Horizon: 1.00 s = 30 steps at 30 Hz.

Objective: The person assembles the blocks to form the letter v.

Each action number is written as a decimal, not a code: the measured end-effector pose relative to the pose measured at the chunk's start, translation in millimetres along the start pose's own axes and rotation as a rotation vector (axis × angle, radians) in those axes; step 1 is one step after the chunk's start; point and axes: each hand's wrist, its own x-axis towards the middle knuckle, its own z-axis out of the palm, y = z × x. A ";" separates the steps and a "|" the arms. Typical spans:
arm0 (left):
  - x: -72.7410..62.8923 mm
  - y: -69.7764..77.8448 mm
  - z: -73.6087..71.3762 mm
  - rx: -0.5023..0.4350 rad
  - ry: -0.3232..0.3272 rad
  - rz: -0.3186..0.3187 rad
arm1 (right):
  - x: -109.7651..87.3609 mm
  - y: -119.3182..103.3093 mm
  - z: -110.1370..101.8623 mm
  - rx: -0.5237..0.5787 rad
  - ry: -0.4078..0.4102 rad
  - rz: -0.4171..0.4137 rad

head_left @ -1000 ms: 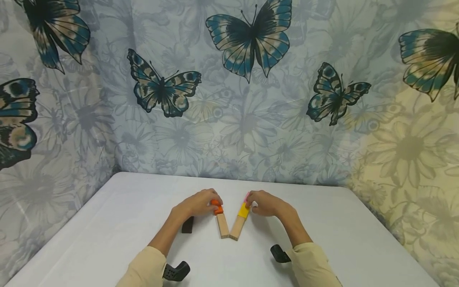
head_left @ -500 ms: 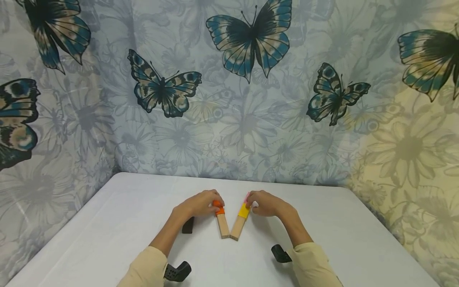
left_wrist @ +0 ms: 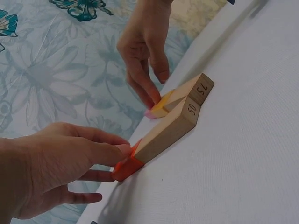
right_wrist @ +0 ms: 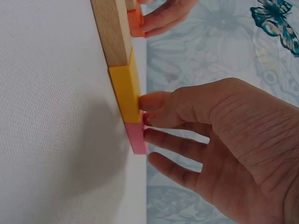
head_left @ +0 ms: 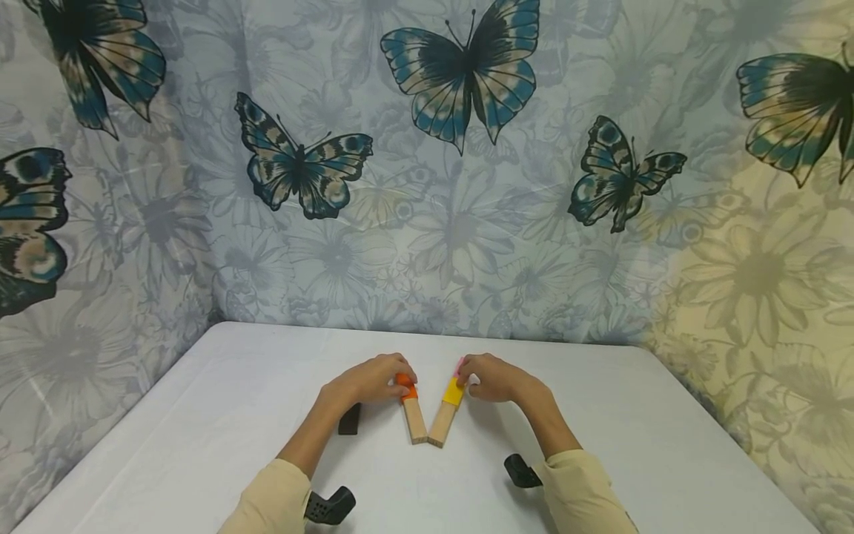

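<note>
Two plain wooden blocks [head_left: 415,421] [head_left: 442,425] lie on the white table and meet at their near ends in a V. Printed digits show on those ends in the left wrist view. An orange block [left_wrist: 128,167] continues the left arm of the V. My left hand [head_left: 373,377] holds it between thumb and fingers. Along the right arm follow a yellow block [right_wrist: 125,91] and a pink block [right_wrist: 135,137]. My right hand [head_left: 497,377] touches these with extended fingertips; in the left wrist view its thumb stands apart from them.
A dark rectangular thing [head_left: 349,420] lies partly behind my left forearm. Black devices [head_left: 330,506] [head_left: 523,472] jut out by both sleeves. The white table [head_left: 427,493] ends at a butterfly-patterned cloth [head_left: 427,282] at the back.
My left hand and the orange block have shifted slightly right, and the orange block now lines up with the left wooden block. My right hand has stayed in place.
</note>
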 end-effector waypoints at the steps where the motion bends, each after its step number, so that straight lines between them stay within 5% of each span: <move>1: 0.0 0.1 -0.3 -0.002 0.002 -0.002 | 0.1 -0.2 -0.1 0.001 0.001 0.000; 30: -0.7 -3.3 0.2 -0.013 -0.017 -0.037 | 0.1 -3.6 -0.7 0.012 0.001 0.036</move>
